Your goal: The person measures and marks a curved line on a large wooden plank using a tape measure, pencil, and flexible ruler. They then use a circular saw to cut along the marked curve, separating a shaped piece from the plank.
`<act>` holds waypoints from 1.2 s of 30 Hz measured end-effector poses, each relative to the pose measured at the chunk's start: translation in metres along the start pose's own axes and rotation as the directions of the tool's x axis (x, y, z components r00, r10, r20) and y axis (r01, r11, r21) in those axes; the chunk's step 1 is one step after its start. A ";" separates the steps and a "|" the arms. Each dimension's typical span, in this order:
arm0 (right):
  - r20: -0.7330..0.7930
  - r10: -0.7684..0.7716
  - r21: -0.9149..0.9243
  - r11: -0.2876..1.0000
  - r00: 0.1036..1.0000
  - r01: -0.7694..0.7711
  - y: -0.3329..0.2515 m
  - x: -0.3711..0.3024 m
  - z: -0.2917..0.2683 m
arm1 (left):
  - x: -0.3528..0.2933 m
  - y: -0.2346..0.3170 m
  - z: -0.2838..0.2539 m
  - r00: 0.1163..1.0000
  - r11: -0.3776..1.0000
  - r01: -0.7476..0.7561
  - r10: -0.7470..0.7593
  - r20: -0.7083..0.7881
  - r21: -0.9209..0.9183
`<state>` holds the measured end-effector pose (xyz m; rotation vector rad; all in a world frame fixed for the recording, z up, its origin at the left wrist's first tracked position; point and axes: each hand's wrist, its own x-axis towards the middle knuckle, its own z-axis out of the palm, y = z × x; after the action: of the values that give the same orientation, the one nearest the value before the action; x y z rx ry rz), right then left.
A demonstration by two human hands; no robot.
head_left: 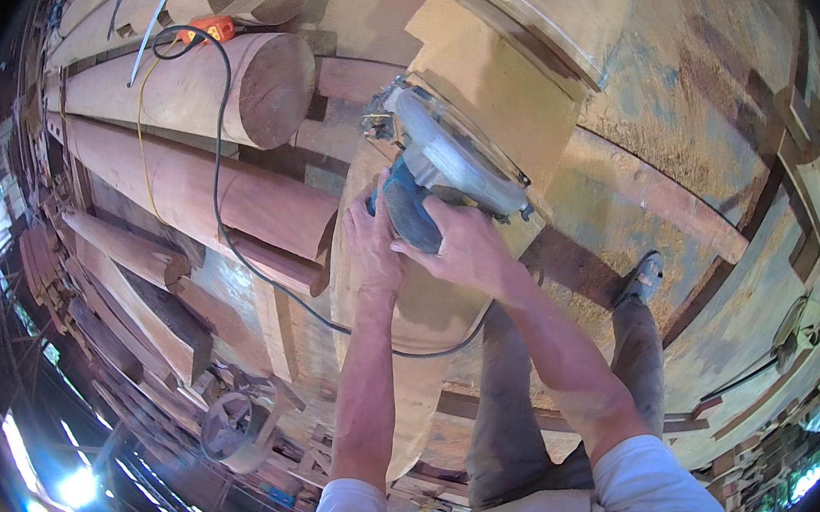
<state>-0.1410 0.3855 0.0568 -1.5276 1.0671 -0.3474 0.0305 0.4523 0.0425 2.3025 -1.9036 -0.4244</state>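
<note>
A circular saw [447, 162] with a blue body and a grey metal blade guard rests on a thick, pale timber [489, 78]. My right hand [459, 248] is wrapped round its dark blue handle. My left hand [373, 248] grips the saw's blue body from the left side, its fingers partly hidden. The blade's lower part cannot be seen. A black power cord [271, 281] loops beneath my wrists and runs off to the left.
Several round logs [176, 89] lie at the left. An orange power socket [208, 28] sits on one, with a thin yellow cord [144, 135] trailing from it. A reddish beam [664, 195] crosses at the right, near my sandalled foot [650, 269]. A wheel [229, 426] stands lower left.
</note>
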 end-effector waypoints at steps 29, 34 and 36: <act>-0.061 -0.112 0.079 0.990 0.992 0.116 0.010 0.015 0.009 | 0.011 -0.019 0.011 1.000 0.999 -0.027 0.027 -0.005 -0.042; -0.099 -0.154 0.053 0.986 0.983 0.160 0.008 0.019 0.010 | 0.011 -0.030 0.013 1.000 0.996 -0.026 0.025 -0.017 -0.080; -0.078 -0.132 0.070 0.988 0.988 0.137 0.007 0.022 0.012 | 0.011 -0.038 0.015 0.998 0.994 -0.047 0.044 -0.036 -0.099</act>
<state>-0.1236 0.3767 0.0399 -1.5326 0.9988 -0.5351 0.0640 0.4506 0.0161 2.1859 -1.8703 -0.4613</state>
